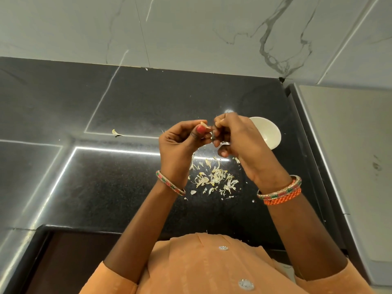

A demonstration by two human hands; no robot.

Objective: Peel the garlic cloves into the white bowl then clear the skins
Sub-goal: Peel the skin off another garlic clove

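Note:
My left hand (180,143) pinches a pale garlic clove (204,124) between thumb and fingertips, above the black counter. My right hand (237,139) is close against it, its fingertips curled and pinching at the clove's skin. The white bowl (269,132) stands just behind and to the right of my right hand, partly hidden by it; I cannot see what lies inside. A pile of garlic skins (214,177) is scattered on the counter below and between my wrists.
One stray skin (115,132) lies on the black granite counter (84,177) to the left. A marbled wall (191,28) backs the counter. A raised pale ledge (350,155) borders the counter's right side.

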